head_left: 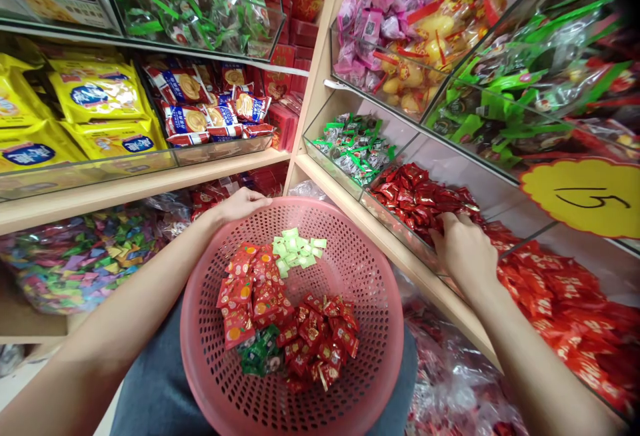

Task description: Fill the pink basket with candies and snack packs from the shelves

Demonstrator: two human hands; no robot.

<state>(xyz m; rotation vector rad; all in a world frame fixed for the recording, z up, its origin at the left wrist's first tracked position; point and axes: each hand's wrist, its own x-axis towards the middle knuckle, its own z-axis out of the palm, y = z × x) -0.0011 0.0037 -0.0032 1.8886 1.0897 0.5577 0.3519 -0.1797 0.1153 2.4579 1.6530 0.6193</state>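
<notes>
A pink perforated basket [370,316] rests on my lap, holding red packets with orange prints [243,289], light green packets [295,249], dark green packets [260,351] and small red-and-gold packets [320,339]. At its far rim lies my left hand [243,205], fingers closed over the edge. My right hand [465,249] reaches into a clear shelf bin of dark red wrapped candies [420,193]. Its fingertips are bent down among the candies and partly hidden, so what they pinch, if anything, cannot be made out.
Bins of green-and-silver candies [357,146] and bright red packets [555,296] flank the dark red ones. Upper bins overhang them, with a yellow price tag [583,197] at right. Yellow packs [100,93] fill the left shelf. Plastic bags [450,383] lie below.
</notes>
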